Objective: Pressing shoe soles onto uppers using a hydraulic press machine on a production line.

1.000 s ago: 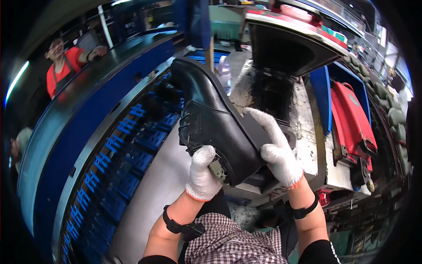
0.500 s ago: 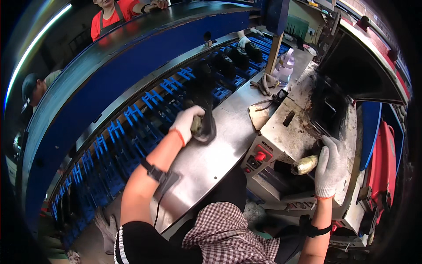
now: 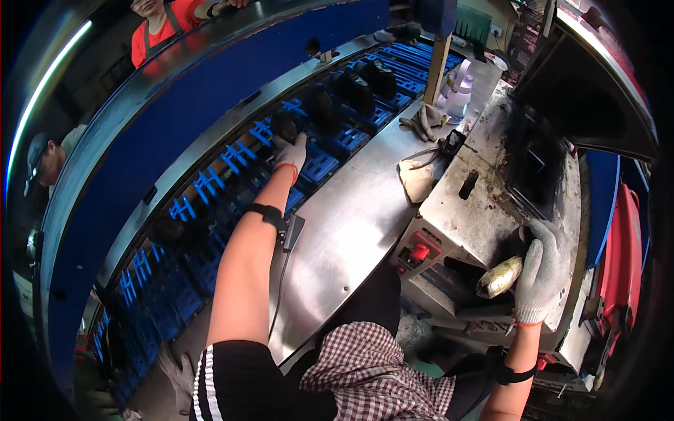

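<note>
My left hand (image 3: 290,153), in a pale glove, reaches over a conveyor with blue slatted racks (image 3: 242,158). Its fingers are closed on a black shoe-like piece (image 3: 284,126), dark and partly hidden by the hand. My right hand (image 3: 542,275), also gloved, is at the front of a stained, pale metal machine (image 3: 460,217). It grips a stubby tool with a yellowish, wrapped-looking handle (image 3: 500,278); the tool's dark end is hard to make out. Similar black pieces (image 3: 352,90) sit farther along the racks.
A bare metal shelf (image 3: 337,242) runs between conveyor and machine. On its far part are grey gloves (image 3: 421,125), a clear bottle (image 3: 458,98) and a tan pad (image 3: 415,181). A red switch (image 3: 420,251) juts from the machine. Across the blue barrier stands a person in red (image 3: 158,31).
My left hand has carried the black piece from above the metal shelf up and away onto the blue racks. My right hand still grips its tool near the machine. The view has shifted slightly.
</note>
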### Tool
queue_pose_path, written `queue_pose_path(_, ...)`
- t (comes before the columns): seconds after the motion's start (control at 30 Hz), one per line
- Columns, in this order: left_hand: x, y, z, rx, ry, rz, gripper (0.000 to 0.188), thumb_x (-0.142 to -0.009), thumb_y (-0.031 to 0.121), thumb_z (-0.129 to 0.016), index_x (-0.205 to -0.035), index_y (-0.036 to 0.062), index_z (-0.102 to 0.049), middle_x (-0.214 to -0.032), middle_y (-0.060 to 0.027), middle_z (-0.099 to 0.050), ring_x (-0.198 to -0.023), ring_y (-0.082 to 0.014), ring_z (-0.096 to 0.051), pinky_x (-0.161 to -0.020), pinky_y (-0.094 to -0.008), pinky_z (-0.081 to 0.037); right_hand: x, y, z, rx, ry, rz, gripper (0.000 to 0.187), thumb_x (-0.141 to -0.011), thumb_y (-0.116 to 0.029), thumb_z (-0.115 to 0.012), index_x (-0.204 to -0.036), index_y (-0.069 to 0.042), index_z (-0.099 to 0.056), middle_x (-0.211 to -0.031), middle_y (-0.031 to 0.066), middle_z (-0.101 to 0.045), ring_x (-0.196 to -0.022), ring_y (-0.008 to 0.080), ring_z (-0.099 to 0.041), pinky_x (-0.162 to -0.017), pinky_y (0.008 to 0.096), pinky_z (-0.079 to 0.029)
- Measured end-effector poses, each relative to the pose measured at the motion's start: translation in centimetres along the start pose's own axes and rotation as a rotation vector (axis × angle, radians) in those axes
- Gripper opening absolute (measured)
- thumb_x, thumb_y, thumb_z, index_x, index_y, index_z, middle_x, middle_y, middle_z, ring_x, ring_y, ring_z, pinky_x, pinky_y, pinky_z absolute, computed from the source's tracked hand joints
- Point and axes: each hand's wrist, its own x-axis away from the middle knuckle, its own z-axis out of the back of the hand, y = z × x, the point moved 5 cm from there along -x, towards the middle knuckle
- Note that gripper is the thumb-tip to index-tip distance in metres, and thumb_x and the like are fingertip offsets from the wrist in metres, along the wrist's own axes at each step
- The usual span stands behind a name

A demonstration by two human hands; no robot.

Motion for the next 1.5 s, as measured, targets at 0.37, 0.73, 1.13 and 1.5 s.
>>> queue_pose_path(0.37, 8.7, -12.6, 26.3, -0.644, 0.796, 0.275, 0.09, -0.076, 0.063, -0.082, -0.138, 0.0036, -0.055, -0.14, -0.0194, -0.06, -0.126, -0.0396, -0.062, -0.102, -0.0532, -0.05, 1.1, 0.8, 0.5, 0.052, -0.059, -0.032, 0.026, -0.101, -0.002, -0.053, -0.12, 0.003, -0.07, -0.12, 0.0185, -0.069, -0.114, 0.0342, -0.065, -0.105, 0.041, -0.047)
queue_pose_path(0.73, 6.3, -26.1, 24.8, 0.953, -0.174, 0.143, 0.017, -0.098, 0.032, -0.062, -0.097, 0.0168, -0.07, -0.086, -0.0056, -0.069, -0.077, -0.0217, -0.068, -0.075, -0.0357, -0.06, 0.2, 0.2, 0.4, 0.074, 0.027, 0.002, 0.017, -0.096, -0.009, -0.064, -0.11, -0.005, -0.073, -0.111, 0.0129, -0.07, -0.103, 0.033, -0.066, -0.093, 0.0431, -0.052)
queue_pose_path(1.13, 24.5, -1.1, 16.5, 1.403, -0.751, 0.033, 0.085, -0.086, 0.042, -0.067, -0.153, -0.0062, -0.045, -0.149, -0.027, -0.056, -0.136, -0.0432, -0.057, -0.117, -0.0581, -0.044, -0.3, -2.8, 2.0, -0.384, 0.051, 0.187, 0.038, -0.089, -0.015, -0.07, -0.126, -0.006, -0.069, -0.122, 0.0196, -0.067, -0.112, 0.0353, -0.068, -0.097, 0.0417, -0.055)
queue_pose_path(1.5, 36.7, 28.2, 0.1, 1.304, -1.276, -0.207, 0.052, -0.106, 0.038, -0.055, -0.142, 0.001, -0.056, -0.136, -0.0122, -0.066, -0.125, -0.0252, -0.063, -0.111, -0.0428, -0.049, -5.5, 1.1, 1.3, -1.286, 0.02, -0.534, 0.078, -0.089, -0.022, -0.072, -0.157, 0.003, -0.043, -0.137, 0.013, -0.062, -0.119, 0.0178, -0.061, -0.105, 0.0297, -0.048)
